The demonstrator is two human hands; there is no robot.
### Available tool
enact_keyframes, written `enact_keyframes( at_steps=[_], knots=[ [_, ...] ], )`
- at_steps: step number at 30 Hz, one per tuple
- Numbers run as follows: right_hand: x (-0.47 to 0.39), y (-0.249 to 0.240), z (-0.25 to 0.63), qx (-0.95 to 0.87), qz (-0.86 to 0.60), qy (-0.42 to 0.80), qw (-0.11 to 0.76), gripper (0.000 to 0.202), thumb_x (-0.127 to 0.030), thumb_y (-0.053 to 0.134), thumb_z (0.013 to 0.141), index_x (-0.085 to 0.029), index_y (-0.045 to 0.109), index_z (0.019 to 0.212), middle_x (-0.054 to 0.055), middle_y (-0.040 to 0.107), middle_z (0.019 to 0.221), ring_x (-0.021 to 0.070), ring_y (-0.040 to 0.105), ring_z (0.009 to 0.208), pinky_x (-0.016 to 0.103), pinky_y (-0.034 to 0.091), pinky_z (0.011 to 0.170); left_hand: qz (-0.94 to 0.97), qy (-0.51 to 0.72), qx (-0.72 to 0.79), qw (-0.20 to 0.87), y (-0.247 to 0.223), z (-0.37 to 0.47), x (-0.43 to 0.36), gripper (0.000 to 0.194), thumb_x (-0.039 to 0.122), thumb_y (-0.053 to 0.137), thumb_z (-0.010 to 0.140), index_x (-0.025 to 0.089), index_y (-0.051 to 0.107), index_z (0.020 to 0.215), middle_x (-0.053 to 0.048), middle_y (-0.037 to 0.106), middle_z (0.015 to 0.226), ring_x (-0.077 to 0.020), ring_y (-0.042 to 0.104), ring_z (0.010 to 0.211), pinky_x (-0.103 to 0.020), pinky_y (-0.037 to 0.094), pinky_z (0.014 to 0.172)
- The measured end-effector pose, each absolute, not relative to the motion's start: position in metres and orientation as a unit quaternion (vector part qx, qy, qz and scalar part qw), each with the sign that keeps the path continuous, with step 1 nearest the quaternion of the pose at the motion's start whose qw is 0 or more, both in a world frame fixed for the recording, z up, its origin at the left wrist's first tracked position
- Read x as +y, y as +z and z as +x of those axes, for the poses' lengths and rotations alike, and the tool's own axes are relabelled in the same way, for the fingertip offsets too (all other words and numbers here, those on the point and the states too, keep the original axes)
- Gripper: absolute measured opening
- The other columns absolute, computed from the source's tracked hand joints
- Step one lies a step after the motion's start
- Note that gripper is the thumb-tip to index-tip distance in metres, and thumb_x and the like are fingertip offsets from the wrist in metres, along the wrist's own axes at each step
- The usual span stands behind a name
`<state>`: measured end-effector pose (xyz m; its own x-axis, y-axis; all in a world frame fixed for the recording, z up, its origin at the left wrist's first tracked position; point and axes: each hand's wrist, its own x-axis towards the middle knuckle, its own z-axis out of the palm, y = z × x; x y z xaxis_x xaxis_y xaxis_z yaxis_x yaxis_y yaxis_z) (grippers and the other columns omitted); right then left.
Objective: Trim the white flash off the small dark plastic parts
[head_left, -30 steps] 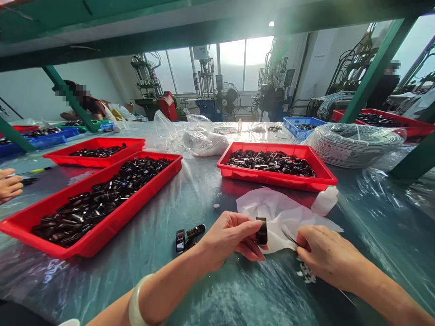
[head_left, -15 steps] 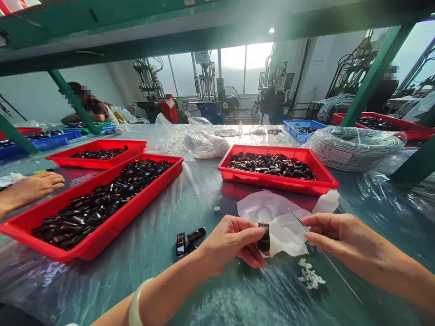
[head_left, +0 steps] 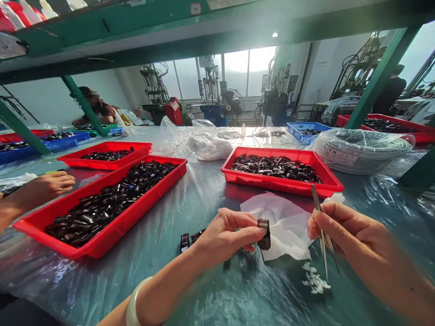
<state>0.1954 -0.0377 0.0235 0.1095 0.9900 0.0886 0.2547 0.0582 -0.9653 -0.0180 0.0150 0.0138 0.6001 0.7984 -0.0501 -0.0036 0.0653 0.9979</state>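
Observation:
Between thumb and fingers, my left hand pinches a small dark, glossy, see-through plastic piece, held upright above the table. My right hand is closed on metal tweezers, whose points hang down and stand apart. The tips are at the right side of a little heap of small white bits; whether they touch it I cannot tell. A crumpled white sheet lies behind both hands. More dark pieces rest on the table, partly hidden by my left forearm.
A red tray of dark pieces stands behind my hands. At left is a long red tray, with a co-worker's hand beside it. A wrapped cable coil lies at right. A green shelf beam crosses overhead.
My right hand has turned the tweezers from slanted to nearly upright, their points now down by the white bits. My left hand keeps its piece, tilted slightly. The view has shifted a little.

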Motion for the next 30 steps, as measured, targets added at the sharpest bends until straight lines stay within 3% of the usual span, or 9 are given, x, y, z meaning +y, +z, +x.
enact_keyframes(
  at_steps=[4, 8, 12, 18, 24, 30],
  knots=[
    [-0.038, 0.021, 0.191, -0.452, -0.537, 0.463, 0.541, 0.035, -0.054, 0.058, 0.073, -0.022, 0.049, 0.068, 0.0, 0.059, 0.054, 0.0097, 0.044, 0.047, 0.017, 0.032, 0.04, 0.605, 0.281, 0.329, 0.668, 0.012, -0.016, 0.013, 0.025, 0.035, 0.065, 0.072, 0.01, 0.072, 0.072, -0.005, 0.064, 0.074, -0.0091, 0.054, 0.06, -0.017, 0.045, 0.051],
    [-0.039, 0.025, 0.185, -0.375, -0.518, 0.51, 0.576, 0.03, -0.046, 0.067, 0.068, -0.022, 0.053, 0.079, -0.003, 0.058, 0.05, 0.0027, 0.03, 0.033, 0.012, 0.022, 0.03, 0.578, 0.247, 0.334, 0.703, 0.012, -0.013, 0.01, 0.026, 0.034, 0.065, 0.071, 0.009, 0.07, 0.074, -0.006, 0.066, 0.069, -0.0088, 0.057, 0.05, -0.017, 0.044, 0.045],
    [-0.039, 0.028, 0.181, -0.307, -0.464, 0.554, 0.619, 0.047, -0.026, 0.081, 0.053, -0.024, 0.058, 0.094, -0.003, 0.062, 0.061, 0.0027, 0.041, 0.041, 0.01, 0.035, 0.036, 0.564, 0.219, 0.322, 0.728, 0.008, -0.01, 0.009, 0.022, 0.031, 0.066, 0.071, 0.009, 0.069, 0.077, -0.007, 0.067, 0.07, -0.0093, 0.06, 0.05, -0.016, 0.045, 0.046],
    [-0.036, 0.02, 0.187, -0.352, -0.408, 0.549, 0.639, 0.019, -0.026, 0.081, 0.054, -0.02, 0.069, 0.067, 0.0, 0.065, 0.055, 0.0058, 0.055, 0.045, 0.012, 0.045, 0.042, 0.545, 0.193, 0.292, 0.762, 0.001, -0.012, 0.008, 0.021, 0.031, 0.069, 0.069, 0.011, 0.069, 0.076, -0.005, 0.068, 0.069, -0.0105, 0.061, 0.05, -0.018, 0.047, 0.046],
    [-0.037, 0.021, 0.185, -0.374, -0.45, 0.495, 0.642, 0.02, -0.032, 0.082, 0.052, -0.022, 0.072, 0.066, 0.006, 0.071, 0.056, 0.0159, 0.065, 0.047, 0.019, 0.053, 0.042, 0.535, 0.171, 0.284, 0.777, 0.001, -0.013, 0.007, 0.02, 0.03, 0.069, 0.069, 0.011, 0.069, 0.076, -0.005, 0.068, 0.071, -0.0102, 0.061, 0.052, -0.018, 0.047, 0.047],
    [-0.045, 0.028, 0.177, -0.375, -0.506, 0.476, 0.614, 0.018, -0.032, 0.082, 0.05, -0.024, 0.07, 0.06, 0.003, 0.071, 0.055, 0.0174, 0.066, 0.046, 0.02, 0.055, 0.044, 0.536, 0.164, 0.275, 0.781, 0.001, -0.015, 0.007, 0.019, 0.03, 0.068, 0.07, 0.012, 0.068, 0.076, -0.003, 0.066, 0.068, -0.0103, 0.06, 0.05, -0.019, 0.046, 0.048]
  ],
)
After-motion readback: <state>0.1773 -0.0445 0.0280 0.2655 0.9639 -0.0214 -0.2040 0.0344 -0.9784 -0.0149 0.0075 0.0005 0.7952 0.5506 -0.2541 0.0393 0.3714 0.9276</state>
